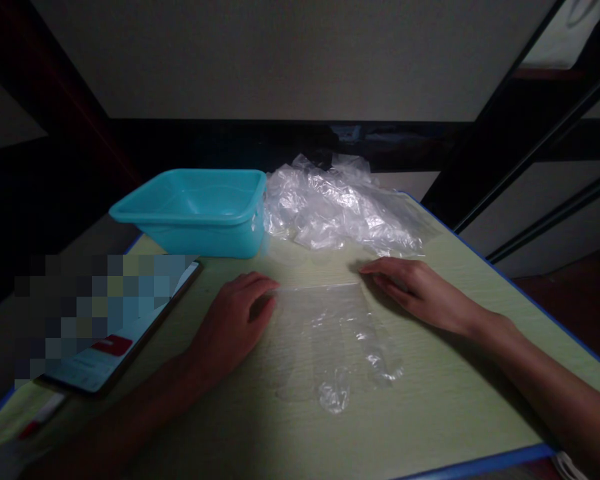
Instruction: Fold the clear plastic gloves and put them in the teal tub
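A clear plastic glove point(330, 340) lies flat on the pale green table point(430, 413), fingers pointing toward me. My left hand point(235, 320) rests at the glove's left cuff corner with fingers curled down onto its edge. My right hand point(410, 287) lies flat, fingers stretched out, with the fingertips on the right cuff corner. Both hands press the cuff edge between them.
A pile of crumpled clear plastic gloves point(340, 207) sits at the far side of the table. A turquoise plastic tub point(195, 210) stands at the far left. A phone point(115, 340) lies at the left, partly blurred. The table has a blue edge point(480, 460).
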`<move>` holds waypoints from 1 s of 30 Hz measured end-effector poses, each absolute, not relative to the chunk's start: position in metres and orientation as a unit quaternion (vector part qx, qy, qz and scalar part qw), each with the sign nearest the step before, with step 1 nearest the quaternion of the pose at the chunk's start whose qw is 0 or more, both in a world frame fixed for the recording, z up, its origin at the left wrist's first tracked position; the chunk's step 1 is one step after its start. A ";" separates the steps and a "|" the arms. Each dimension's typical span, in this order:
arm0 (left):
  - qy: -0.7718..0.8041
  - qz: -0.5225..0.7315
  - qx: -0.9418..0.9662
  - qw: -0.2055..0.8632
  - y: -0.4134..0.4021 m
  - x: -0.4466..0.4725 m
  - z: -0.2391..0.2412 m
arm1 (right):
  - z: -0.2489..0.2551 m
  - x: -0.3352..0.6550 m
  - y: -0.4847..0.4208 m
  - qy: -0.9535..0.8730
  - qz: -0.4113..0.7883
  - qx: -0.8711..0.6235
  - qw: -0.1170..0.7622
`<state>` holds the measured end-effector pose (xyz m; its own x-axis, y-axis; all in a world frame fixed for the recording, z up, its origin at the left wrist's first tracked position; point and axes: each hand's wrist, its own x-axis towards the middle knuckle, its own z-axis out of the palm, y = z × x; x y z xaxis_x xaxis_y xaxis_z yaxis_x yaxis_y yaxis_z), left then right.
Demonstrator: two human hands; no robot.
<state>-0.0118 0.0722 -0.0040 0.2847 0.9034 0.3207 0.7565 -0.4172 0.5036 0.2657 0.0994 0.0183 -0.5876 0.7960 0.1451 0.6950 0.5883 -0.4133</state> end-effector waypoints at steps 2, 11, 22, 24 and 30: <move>0.506 0.285 0.810 0.075 0.066 -0.011 -0.005 | 0.017 0.266 0.100 -0.881 0.149 -0.424 0.151; 0.428 0.266 0.863 -0.040 0.059 -0.009 -0.010 | 0.013 0.270 0.101 -0.890 0.126 -0.418 0.132; 0.503 0.283 0.816 0.035 0.064 -0.014 -0.006 | 0.013 0.271 0.102 -0.899 0.113 -0.407 0.117; 0.527 0.291 0.796 0.055 0.066 -0.015 -0.004 | 0.013 0.271 0.102 -0.900 0.111 -0.406 0.116; 0.522 0.322 0.786 0.078 0.067 -0.013 -0.003 | 0.014 0.271 0.102 -0.901 0.108 -0.405 0.115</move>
<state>-0.0131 0.0667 -0.0031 0.2481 0.8709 0.4242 0.7701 -0.4430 0.4591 0.2708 0.1018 0.0137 -0.6452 0.7547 0.1187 0.7052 0.6481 -0.2874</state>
